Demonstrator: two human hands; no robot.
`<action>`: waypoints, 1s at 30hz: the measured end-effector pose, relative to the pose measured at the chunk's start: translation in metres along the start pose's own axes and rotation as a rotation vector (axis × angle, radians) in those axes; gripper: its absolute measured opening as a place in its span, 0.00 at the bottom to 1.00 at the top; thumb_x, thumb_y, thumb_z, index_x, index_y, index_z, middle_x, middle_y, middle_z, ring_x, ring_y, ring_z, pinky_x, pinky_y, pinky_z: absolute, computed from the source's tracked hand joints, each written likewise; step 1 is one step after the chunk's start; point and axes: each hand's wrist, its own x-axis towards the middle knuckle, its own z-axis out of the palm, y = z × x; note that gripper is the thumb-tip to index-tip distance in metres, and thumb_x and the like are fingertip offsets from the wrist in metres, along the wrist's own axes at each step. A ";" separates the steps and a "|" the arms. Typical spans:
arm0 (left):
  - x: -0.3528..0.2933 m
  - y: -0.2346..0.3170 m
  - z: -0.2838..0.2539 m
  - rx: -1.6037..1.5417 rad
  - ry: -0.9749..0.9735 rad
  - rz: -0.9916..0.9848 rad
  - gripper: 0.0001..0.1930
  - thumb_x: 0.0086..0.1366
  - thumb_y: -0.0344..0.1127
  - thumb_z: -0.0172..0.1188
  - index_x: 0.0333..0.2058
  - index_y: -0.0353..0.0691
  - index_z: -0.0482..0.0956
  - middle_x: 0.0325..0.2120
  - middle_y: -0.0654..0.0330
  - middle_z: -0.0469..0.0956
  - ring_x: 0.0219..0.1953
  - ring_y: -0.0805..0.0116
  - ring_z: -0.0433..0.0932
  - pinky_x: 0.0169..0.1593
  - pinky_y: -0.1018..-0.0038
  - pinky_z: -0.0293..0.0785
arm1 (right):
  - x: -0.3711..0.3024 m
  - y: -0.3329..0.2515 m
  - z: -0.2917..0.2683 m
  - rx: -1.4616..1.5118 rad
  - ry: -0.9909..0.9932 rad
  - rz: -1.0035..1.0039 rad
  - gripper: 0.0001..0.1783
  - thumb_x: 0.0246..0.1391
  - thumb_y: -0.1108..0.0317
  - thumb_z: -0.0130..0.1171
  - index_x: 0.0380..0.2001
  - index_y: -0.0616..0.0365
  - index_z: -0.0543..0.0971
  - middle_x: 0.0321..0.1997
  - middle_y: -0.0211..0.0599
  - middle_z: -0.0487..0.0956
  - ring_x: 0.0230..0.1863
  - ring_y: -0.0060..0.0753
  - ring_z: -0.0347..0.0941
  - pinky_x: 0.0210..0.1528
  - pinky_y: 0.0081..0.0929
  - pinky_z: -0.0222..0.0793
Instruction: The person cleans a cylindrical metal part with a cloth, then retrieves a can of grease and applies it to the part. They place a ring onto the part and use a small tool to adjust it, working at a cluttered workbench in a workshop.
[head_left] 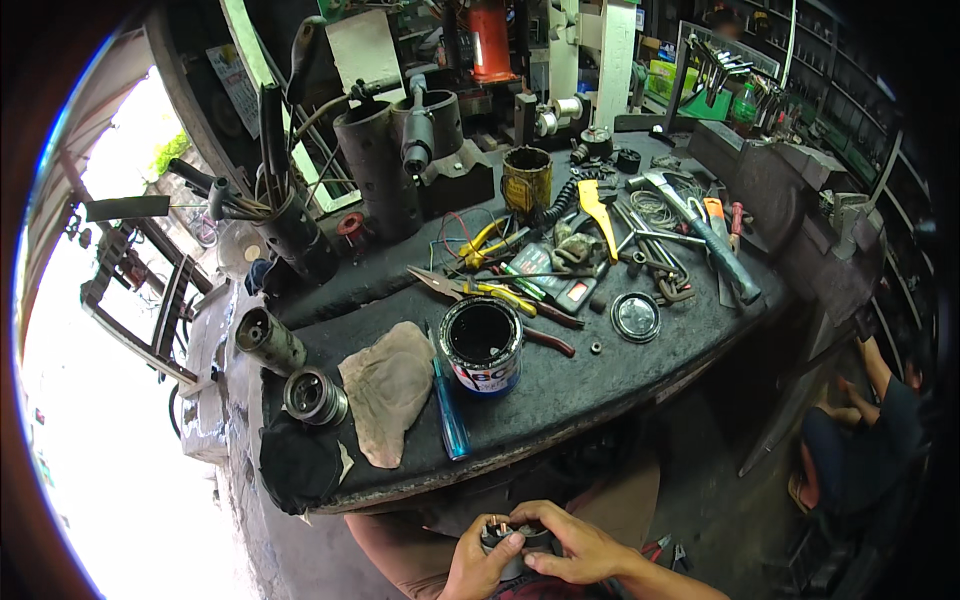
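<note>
Low in front of the bench, over my lap, my left hand (482, 562) and my right hand (578, 545) close around a small round metal part (538, 541). Dark and grey in colour, it has copper-coloured pieces showing at its top. The left thumb presses on its near side, while the right fingers curl over the top and far edge. Its exact kind is hard to make out, since my fingers cover much of it. Nearest on the bench stand an open can (487, 372) with a black inside and a blue-handled screwdriver (452, 415).
A tan cloth (388, 395), a metal cylinder (270, 342) and a ringed metal part (314, 397) lie left on the dark bench (575, 385). Pliers (500, 297), a hammer (715, 250) and a round lid (636, 317) are farther back. Another person (865, 450) sits at the right.
</note>
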 end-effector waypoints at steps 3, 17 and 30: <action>-0.005 0.010 0.004 0.060 0.013 0.017 0.14 0.68 0.39 0.68 0.45 0.36 0.79 0.35 0.65 0.80 0.38 0.77 0.74 0.42 0.74 0.74 | -0.003 -0.006 -0.005 -0.069 -0.038 -0.044 0.35 0.68 0.51 0.61 0.68 0.64 0.68 0.66 0.49 0.71 0.66 0.49 0.71 0.66 0.39 0.69; -0.018 0.033 0.000 0.530 -0.036 0.214 0.22 0.62 0.39 0.75 0.49 0.37 0.77 0.34 0.53 0.81 0.35 0.65 0.81 0.41 0.67 0.80 | -0.014 -0.040 -0.023 -0.302 -0.199 0.081 0.26 0.69 0.54 0.59 0.60 0.61 0.75 0.50 0.44 0.78 0.51 0.52 0.78 0.52 0.43 0.75; -0.004 0.014 0.000 0.550 -0.073 0.272 0.20 0.62 0.38 0.74 0.46 0.38 0.76 0.30 0.54 0.81 0.30 0.65 0.81 0.37 0.67 0.79 | -0.023 0.001 0.014 -0.525 0.208 -0.161 0.10 0.54 0.65 0.64 0.36 0.57 0.79 0.33 0.35 0.75 0.34 0.45 0.75 0.35 0.42 0.74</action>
